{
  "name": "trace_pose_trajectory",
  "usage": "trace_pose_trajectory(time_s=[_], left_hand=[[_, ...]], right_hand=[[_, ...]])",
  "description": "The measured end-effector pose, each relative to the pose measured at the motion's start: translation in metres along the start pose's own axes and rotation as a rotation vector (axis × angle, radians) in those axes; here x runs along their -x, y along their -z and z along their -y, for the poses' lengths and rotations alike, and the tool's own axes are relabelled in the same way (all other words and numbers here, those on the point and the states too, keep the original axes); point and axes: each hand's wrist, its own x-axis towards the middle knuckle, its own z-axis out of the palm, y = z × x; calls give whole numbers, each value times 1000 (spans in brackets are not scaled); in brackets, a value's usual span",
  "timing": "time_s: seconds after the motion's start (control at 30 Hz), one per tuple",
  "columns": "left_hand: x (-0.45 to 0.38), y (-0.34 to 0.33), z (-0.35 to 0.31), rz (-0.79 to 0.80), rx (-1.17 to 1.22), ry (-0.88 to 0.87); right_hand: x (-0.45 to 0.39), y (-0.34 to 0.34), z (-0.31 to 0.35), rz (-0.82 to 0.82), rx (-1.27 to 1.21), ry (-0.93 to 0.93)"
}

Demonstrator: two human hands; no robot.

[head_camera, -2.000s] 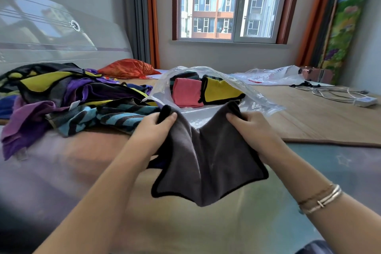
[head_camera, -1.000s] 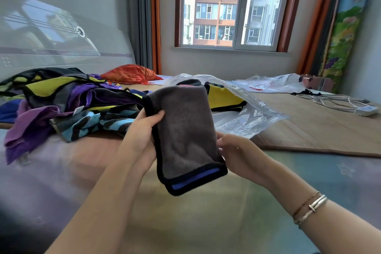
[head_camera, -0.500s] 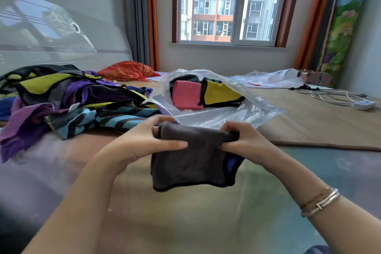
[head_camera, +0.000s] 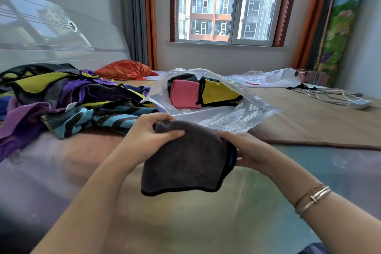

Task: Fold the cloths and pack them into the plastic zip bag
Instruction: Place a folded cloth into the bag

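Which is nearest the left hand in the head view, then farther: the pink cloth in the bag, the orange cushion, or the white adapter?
From the left hand, which grips the grey cloth:
1. Pink cloth, inside the zip bag, just beyond.
2. Orange cushion, far back by the curtain.
3. White adapter, far right.

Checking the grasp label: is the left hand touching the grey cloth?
Touching. The head view shows the left hand gripping the grey cloth at its top left edge, thumb lying across the front and fingers curled behind.
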Motion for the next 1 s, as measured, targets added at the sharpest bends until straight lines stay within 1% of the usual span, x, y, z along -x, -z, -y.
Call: trace_pose_trajectory(time_s=[0.07, 0.13, 0.27, 0.33, 0.37, 0.4, 0.47, 0.5, 0.53, 0.57, 0.63, 0.7, 0.77, 0.83, 0.87, 0.93, 1.0], left_hand=[[0, -1, 0, -4, -10, -7], [-1, -1, 0, -7, -9, 10], [0, 2, -2, -15, 31, 63], [0, 2, -1, -25, 54, 92], [0, 2, -2, -19, 66, 107], [1, 1, -2, -4, 77, 115], [2, 1, -5, 52, 82, 112], [3, 1, -7, 90, 73, 106], [4, 2, -9, 128, 57, 96], [5, 2, -10, 163, 37, 87], [7, 3, -12, 208, 2, 60], [7, 1, -14, 215, -3, 42], [5, -1, -15, 167, 20, 45], [-3, -4, -12, 57, 60, 44], [-10, -4, -8, -18, 80, 42], [-26, -4, 0, -179, 109, 46], [-41, -1, 9, -296, 108, 54]], right_hand=[[1, 0, -1, -34, 107, -11], [0, 0, -1, -78, 88, 50], [-3, 0, 4, -168, -244, 201], [-3, 2, 6, -209, -343, 251], [-4, 2, 7, -238, -301, 279], [-4, 1, 7, -277, -193, 314], [0, 1, 9, -336, 137, 409], [3, 1, 11, -306, 284, 478], [7, 2, 12, -206, 384, 541], [11, 2, 14, -71, 445, 575], [17, -2, 15, 154, 512, 557], [17, -7, 14, 258, 529, 503], [19, -10, 17, 289, 454, 454], [19, -9, 23, 263, 306, 426], [15, -7, 26, 217, 227, 423], [2, -5, 35, 67, 41, 399], [-19, -4, 42, -57, -163, 344]])
